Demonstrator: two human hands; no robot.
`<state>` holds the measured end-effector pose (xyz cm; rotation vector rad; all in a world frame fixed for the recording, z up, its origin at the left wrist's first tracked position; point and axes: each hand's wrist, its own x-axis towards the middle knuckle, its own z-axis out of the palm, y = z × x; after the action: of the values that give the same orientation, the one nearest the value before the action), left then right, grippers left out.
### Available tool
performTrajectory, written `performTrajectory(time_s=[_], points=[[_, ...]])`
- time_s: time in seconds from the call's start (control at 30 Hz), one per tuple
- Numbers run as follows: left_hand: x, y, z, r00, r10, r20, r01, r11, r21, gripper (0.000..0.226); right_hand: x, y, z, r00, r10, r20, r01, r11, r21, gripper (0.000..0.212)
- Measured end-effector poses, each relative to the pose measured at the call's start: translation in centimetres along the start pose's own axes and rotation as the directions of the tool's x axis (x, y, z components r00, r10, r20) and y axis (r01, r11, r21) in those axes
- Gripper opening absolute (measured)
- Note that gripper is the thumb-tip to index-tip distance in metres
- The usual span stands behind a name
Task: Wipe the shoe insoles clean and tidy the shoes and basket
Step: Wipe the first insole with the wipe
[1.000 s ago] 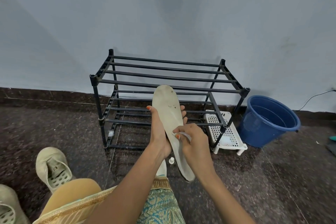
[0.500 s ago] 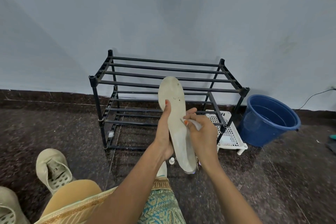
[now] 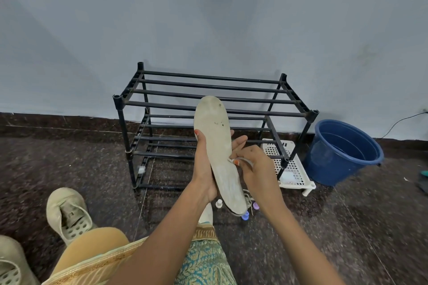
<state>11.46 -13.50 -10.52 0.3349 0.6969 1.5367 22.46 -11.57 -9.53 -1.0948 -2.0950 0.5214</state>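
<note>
Item under inspection: one long off-white foam insole, held upright in front of the person, toe end up and heel end down. It sits in front of the black metal-bar shoe rack, off the dark speckled stone floor.

Surface condition: several small dark specks near the toe and forefoot. The lower half shows greyish streaking. The edge at the heel looks darker than the face.

Left hand: cradles the insole from behind, thumb curled over its left edge, fingertips showing past the right edge.

Right hand: fingers curled, pinching a small white wipe against the insole's right edge at mid-length.

Surroundings: one beige perforated shoe stands on the floor to the left, a second like it is cut off at the lower-left corner. A white perforated plastic basket lies on the floor at the rack's right end, just beside a round blue plastic bucket. Small white and purple objects lie under the heel end, too small to identify.
</note>
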Motion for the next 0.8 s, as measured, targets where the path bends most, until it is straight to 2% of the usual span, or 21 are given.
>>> performTrajectory(time_s=[0.27, 0.47, 0.8], points=[[-0.3, -0.3, 0.2, 0.998, -0.04, 0.046, 0.036, 0.995, 0.093, 0.08, 0.2, -0.2, 0.4, 0.998, -0.034, -0.047, 0.031, 0.998, -0.06, 0.017], [0.0, -0.1, 0.1, 1.0, -0.018, 0.021, 0.019, 1.0, -0.019, 0.085, -0.5, 0.2, 0.8, 0.997, -0.07, -0.031, 0.067, 0.995, -0.077, 0.018], [-0.4, -0.3, 0.6, 0.998, -0.009, 0.061, 0.007, 1.0, 0.022, 0.092, -0.4, -1.1, 0.9, 0.995, 0.055, -0.078, -0.057, 0.998, -0.022, 0.02]])
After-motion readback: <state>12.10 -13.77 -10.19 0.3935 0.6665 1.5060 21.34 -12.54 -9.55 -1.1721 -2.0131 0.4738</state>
